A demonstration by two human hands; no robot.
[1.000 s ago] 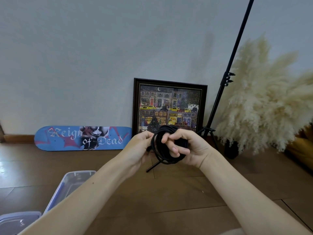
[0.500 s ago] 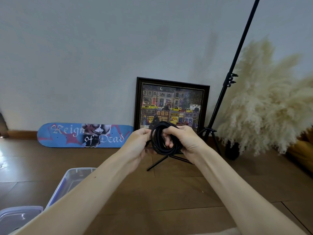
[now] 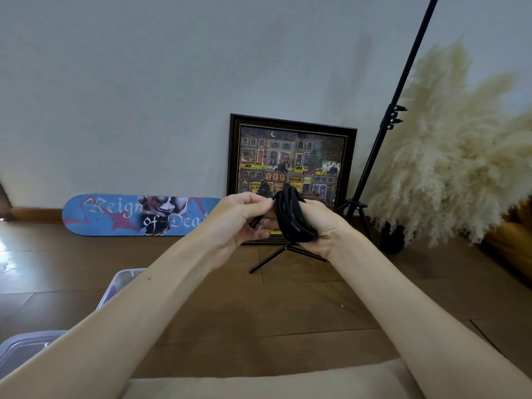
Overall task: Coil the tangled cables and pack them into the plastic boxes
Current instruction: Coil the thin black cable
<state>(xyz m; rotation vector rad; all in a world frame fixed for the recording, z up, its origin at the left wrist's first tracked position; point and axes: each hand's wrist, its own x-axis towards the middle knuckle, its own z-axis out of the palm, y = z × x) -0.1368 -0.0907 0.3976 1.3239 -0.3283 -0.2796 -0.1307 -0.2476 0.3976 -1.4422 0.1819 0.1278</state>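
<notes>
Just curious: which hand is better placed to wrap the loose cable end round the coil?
Left, probably: the left hand pinches the loose end, while the right hand grips the black coil.

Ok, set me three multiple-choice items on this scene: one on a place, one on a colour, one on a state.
1. Where is the skateboard deck? A) by the wall, left of the framed picture B) on a shelf C) in a drawer
2. What colour is the coiled cable? A) white B) black C) red
3. The coiled cable is: A) on the floor B) on a hook C) held by the left hand and right hand
Answers: A, it sits at the wall left of the frame; B, its loops are black; C, both hands grip it.
</notes>
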